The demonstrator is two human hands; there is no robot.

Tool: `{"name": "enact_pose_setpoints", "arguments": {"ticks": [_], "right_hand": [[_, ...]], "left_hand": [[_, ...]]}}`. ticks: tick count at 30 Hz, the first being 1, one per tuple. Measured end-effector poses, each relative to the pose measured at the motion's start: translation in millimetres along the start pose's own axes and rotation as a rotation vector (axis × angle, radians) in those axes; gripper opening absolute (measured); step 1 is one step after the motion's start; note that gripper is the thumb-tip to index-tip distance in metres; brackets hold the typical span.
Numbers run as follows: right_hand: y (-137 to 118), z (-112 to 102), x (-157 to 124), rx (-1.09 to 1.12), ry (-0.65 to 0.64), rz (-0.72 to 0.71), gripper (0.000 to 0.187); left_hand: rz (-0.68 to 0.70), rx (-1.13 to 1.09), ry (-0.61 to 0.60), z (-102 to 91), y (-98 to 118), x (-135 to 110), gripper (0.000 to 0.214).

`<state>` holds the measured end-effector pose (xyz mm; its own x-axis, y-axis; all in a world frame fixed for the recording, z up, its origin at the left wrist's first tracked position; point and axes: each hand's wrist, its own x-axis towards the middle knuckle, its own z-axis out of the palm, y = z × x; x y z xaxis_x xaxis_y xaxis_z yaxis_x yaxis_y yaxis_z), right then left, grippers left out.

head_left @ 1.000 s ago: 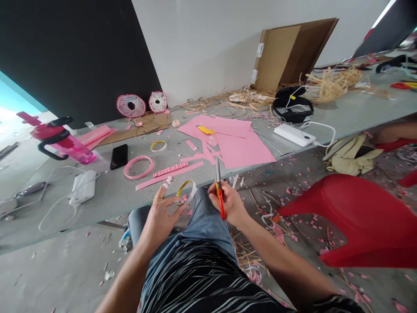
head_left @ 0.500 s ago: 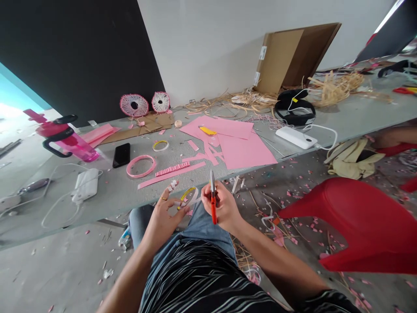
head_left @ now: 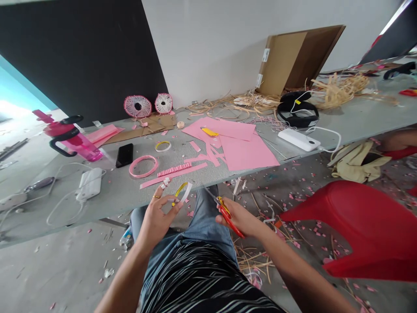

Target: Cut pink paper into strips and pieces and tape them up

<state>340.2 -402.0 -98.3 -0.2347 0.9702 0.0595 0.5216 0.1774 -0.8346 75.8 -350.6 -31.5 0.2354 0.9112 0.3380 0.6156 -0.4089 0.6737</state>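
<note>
My left hand (head_left: 158, 214) pinches a small roll of tape (head_left: 182, 191) with a yellow inner rim, held up over my knee at the front edge of the grey table (head_left: 124, 191). A white scrap sticks to one raised fingertip. My right hand (head_left: 239, 216) is closed round red-handled scissors (head_left: 228, 214), their blades pointing up and left toward the tape but apart from it. Both hands hover above my jeans, just in front of the table.
On the table lie pink paper sheets (head_left: 243, 148), a pink strip (head_left: 174, 174), a pink ring (head_left: 142, 166), a tape ring (head_left: 162, 146), a black phone (head_left: 125, 154), a pink bottle (head_left: 67, 137), white power banks (head_left: 88, 184) and cardboard (head_left: 293, 56). A red chair (head_left: 361, 226) stands at right.
My right hand dropped down and to the right, tilting the scissors from upright to slanted. The left hand lifted the tape roll slightly; the two hands moved apart.
</note>
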Motion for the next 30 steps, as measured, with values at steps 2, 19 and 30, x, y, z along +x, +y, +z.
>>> {"name": "enact_pose_setpoints", "arguments": {"ticks": [2,19,30], "right_hand": [[-2.9,-0.1,-3.2,-0.067,-0.032,0.031,0.03],[-25.4,-5.5,3.1,-0.103,-0.034,0.114,0.032],[-23.1,-8.1,2.9,-0.022,-0.02,0.142,0.029]], "left_hand": [[0.008,-0.009,-0.009,-0.6,0.6,0.2,0.02],[0.01,0.073,-0.023,0.0,8.8,2.7,0.023],[0.002,0.081,0.006,-0.4,9.4,5.6,0.026]]}}
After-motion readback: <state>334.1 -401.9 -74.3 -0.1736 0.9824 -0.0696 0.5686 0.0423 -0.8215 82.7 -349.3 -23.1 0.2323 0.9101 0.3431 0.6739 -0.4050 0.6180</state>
